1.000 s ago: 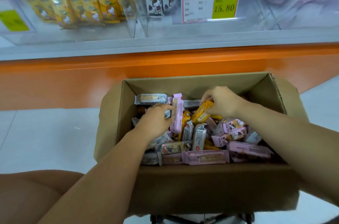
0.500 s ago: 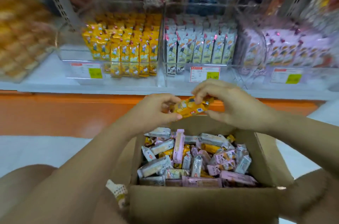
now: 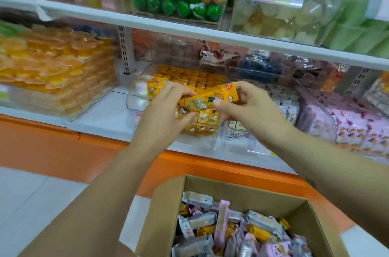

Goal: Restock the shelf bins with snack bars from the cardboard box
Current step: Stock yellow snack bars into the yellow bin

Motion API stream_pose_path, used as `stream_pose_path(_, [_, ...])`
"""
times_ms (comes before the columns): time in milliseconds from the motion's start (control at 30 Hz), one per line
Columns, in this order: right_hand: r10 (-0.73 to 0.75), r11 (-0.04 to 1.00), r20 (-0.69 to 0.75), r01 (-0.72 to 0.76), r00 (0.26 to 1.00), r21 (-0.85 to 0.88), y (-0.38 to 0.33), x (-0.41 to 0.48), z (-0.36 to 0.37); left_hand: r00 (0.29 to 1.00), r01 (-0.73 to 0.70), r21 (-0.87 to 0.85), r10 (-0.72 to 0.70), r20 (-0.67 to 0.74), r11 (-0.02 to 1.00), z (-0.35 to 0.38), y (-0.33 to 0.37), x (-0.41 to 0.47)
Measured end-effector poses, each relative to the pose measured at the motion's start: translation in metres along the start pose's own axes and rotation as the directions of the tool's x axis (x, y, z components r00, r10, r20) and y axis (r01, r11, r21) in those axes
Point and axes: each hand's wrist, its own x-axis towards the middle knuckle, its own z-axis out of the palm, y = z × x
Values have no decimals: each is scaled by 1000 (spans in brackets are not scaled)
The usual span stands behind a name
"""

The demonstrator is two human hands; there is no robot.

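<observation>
Yellow snack bars are held between both hands in front of the clear shelf bin of yellow bars. My left hand grips their left end, and my right hand pinches the right end with thumb and fingers. Below, at the bottom of the view, the open cardboard box holds several mixed bars in silver, pink and yellow wrappers.
A bin of silver-wrapped bars and a bin of pink packs stand right of the yellow bin. Orange-yellow snacks fill a bin at the left. An upper shelf carries green and pale sweets. The orange shelf base runs below.
Both hands lifted yellow bars out of the box and raised them up to the yellow bin. The view tilted up from the box to the shelves.
</observation>
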Motion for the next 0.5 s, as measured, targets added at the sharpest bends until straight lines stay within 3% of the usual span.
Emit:
stream_pose_path(67, [-43,999,-23,42,999,-16,-2,24,18,999,35,18,-34,-35,999,-14,-22,4])
stream_pose_path(133, [-114,992,-37,112,993,-52,1,50,38,984,170,36,-167,-59,985,-28,-49,5])
stream_pose_path(300, [-172,958,29,174,985,-227,18,111,91,862,501,17,-497,-96,865,-47,-107,-8])
stream_pose_path(500, [-214,841,145,258,966,-476,38,157,127,826,559,-126,-563,7,819,-36,-126,-9])
